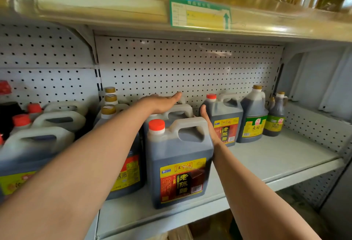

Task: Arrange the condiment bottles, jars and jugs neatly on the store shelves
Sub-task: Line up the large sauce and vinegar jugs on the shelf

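Left hand [162, 102] laid flat, fingers straight and pressed together, on the moulded white handle of a rear jug [177, 111]; right hand [208, 125] flat too, fingers together, against the right side of the same row. Front vinegar jug [179, 163] (squarish translucent plastic, dark liquid, orange cap, glossy red-and-yellow label) upright near the front edge of the smooth grey metal shelf [266, 163], perforated backboard [190, 64] behind.

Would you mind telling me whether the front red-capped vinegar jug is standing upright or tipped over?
Upright: the front jug stands on its base on the shelf, red cap on top.
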A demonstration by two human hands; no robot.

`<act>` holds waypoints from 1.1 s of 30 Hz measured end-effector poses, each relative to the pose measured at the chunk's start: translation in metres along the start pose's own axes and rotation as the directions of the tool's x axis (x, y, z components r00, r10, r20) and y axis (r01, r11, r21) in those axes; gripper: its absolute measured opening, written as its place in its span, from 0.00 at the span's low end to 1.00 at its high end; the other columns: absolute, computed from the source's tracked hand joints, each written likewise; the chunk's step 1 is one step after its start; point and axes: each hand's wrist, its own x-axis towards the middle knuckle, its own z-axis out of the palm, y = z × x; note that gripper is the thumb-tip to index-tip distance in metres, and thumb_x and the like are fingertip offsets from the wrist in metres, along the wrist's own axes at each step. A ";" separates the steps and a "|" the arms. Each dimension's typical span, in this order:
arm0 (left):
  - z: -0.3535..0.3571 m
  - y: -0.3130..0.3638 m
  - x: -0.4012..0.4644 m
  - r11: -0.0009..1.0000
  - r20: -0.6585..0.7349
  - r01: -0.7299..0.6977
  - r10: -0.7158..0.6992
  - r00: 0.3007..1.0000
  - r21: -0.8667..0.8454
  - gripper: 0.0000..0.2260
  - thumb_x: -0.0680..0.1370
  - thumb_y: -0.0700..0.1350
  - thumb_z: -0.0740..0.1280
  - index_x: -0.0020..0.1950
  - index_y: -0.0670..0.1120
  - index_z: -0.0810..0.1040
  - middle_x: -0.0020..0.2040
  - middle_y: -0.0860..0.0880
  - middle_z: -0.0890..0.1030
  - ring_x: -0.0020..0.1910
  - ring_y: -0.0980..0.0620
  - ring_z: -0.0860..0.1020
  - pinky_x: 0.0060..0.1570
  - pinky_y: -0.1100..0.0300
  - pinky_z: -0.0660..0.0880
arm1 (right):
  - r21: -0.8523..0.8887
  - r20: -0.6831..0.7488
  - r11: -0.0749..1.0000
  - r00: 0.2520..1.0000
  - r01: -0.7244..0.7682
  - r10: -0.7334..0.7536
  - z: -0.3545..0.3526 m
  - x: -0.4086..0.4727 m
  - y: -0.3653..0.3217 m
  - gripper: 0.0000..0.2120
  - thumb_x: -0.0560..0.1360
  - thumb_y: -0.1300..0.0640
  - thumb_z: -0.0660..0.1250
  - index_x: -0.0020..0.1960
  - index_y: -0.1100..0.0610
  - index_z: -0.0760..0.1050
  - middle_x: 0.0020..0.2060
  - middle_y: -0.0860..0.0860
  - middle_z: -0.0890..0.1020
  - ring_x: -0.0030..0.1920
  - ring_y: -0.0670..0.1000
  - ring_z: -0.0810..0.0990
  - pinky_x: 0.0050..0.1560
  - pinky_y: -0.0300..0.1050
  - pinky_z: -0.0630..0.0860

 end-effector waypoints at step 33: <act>0.081 -0.056 -0.155 0.752 -0.369 -0.337 0.134 0.920 -0.567 0.41 0.68 0.64 0.75 0.76 0.65 0.57 0.69 0.62 0.72 0.67 0.57 0.70 0.58 0.62 0.69 | -0.573 0.185 0.797 0.977 0.192 -0.103 -0.034 -0.111 0.036 0.45 0.65 0.39 0.79 0.76 0.47 0.62 0.66 0.48 0.79 0.67 0.50 0.77 0.62 0.46 0.77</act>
